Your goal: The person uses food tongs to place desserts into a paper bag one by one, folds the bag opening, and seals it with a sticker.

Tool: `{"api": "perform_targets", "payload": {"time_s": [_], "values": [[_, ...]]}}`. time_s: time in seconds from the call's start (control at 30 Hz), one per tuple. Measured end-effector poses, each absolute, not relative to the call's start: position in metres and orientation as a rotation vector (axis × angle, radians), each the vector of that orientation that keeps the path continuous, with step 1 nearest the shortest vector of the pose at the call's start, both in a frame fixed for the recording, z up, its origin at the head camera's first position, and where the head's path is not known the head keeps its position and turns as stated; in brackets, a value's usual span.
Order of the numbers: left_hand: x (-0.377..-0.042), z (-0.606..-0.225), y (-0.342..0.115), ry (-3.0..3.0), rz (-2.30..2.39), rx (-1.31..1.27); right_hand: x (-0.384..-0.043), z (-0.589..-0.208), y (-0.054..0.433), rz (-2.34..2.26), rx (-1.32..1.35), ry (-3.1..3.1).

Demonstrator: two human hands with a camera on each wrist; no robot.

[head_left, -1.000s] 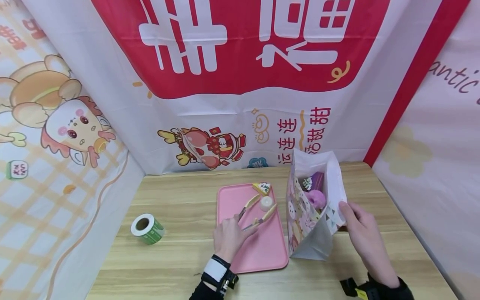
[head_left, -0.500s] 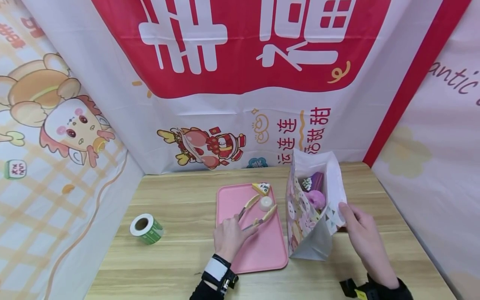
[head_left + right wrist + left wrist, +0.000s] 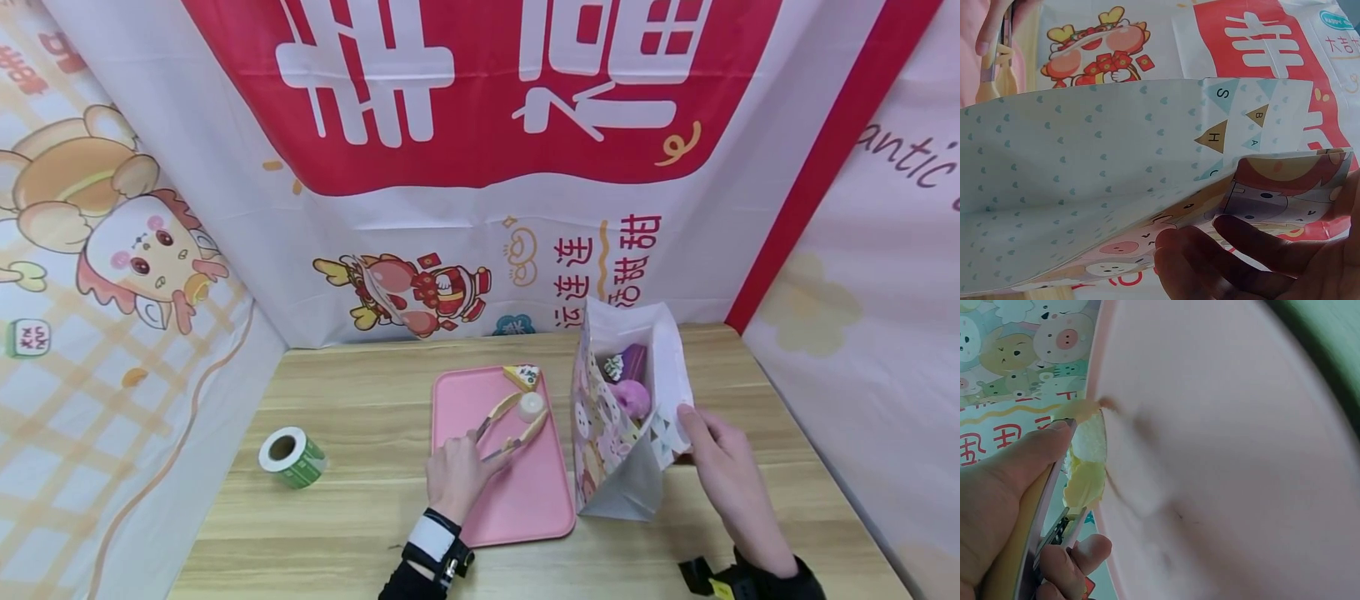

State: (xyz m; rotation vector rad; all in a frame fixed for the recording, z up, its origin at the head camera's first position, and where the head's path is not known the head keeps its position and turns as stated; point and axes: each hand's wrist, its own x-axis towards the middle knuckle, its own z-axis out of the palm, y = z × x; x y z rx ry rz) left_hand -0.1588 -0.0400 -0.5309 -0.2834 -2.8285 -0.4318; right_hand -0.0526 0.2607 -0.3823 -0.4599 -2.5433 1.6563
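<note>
My left hand (image 3: 453,479) holds a pair of tongs (image 3: 497,410) with cream-coloured tips over the pink tray (image 3: 521,504). Between the spread tips sits a small round white piece (image 3: 531,407); the left wrist view shows the tips on either side of this white piece (image 3: 1090,442). Just beyond it, at the tray's far edge, lies a triangular cake slice (image 3: 522,377). On the right, my right hand (image 3: 727,475) grips the top edge of an upright, printed paper bag (image 3: 618,479), pinching its wall (image 3: 1285,187) between thumb and fingers. Purple items (image 3: 632,398) show inside the bag.
A roll of green labels (image 3: 294,458) stands on the wooden table (image 3: 360,517) left of the tray. The bag is close beside the tray's right edge. Printed cloths (image 3: 390,208) hang behind the table and at both sides.
The tongs' tips have drawn slightly closer together around the white piece. My right hand keeps its hold on the bag, which stays in place.
</note>
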Motion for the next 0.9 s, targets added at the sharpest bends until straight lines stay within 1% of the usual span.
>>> {"api": "perform_targets", "payload": {"time_s": [0.47,0.9], "values": [[-0.159,-0.532,-0.042,-2.842,-0.448,-0.294,-0.052,-0.386,0.262,1.675,-0.454,-2.528],[-0.149,-0.523,-0.049,-2.816,-0.564,-0.263,-0.053,-0.387,0.262,1.671,-0.471,-2.534]]}}
